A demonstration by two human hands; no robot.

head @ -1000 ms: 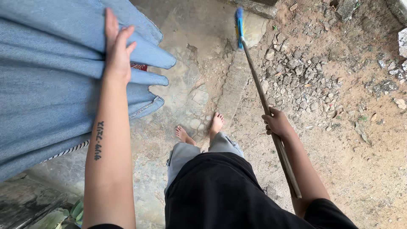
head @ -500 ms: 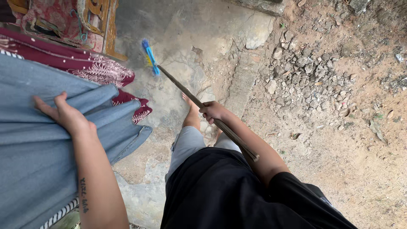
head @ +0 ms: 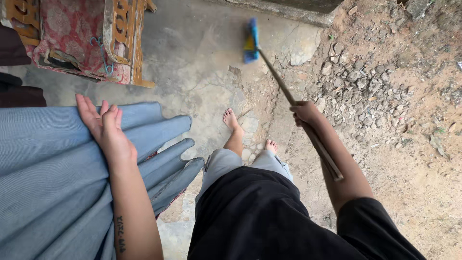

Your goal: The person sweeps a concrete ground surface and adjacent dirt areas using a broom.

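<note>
The right hand [head: 304, 113] is curled tight around the thin brown wooden stick of a broom [head: 269, 65], gripping it about midway; the stick slants from beside the right forearm up to a blue head with a patch of yellow, which sits on the far part of the cracked concrete floor [head: 202, 62], left of the gravel [head: 365, 86]. The left hand [head: 108, 127] lies flat, fingers straight and pressed together, on hanging blue denim cloth [head: 48, 163] at the left, which falls in folds near a carved, red-cushioned chair [head: 82, 38].
</note>
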